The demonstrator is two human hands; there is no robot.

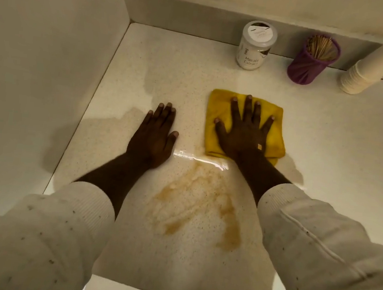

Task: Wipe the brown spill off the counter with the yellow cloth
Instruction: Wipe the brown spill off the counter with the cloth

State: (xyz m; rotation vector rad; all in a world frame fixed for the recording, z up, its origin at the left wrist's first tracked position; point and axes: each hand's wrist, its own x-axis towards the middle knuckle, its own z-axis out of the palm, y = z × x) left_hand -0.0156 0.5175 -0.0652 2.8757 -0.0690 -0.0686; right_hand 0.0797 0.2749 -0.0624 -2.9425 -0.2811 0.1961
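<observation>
Speckled pale counter (171, 69) — the left hand (153, 137) lies flat on it, fingers close together, holding nothing. Right of it the brown spill (199, 206) smears the near middle. Farther right, the right hand (244, 132) presses the folded yellow cloth (217, 104) — fingers spread wide, just beyond the spill.

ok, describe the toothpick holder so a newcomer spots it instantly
Look along the backsplash at the far edge of the counter, where three items stand in a row. The toothpick holder is the middle one, between the Masala Extract jar and the paper cup stack. It alone is purple, ribbed and open-topped, bristling with wooden sticks.
</observation>
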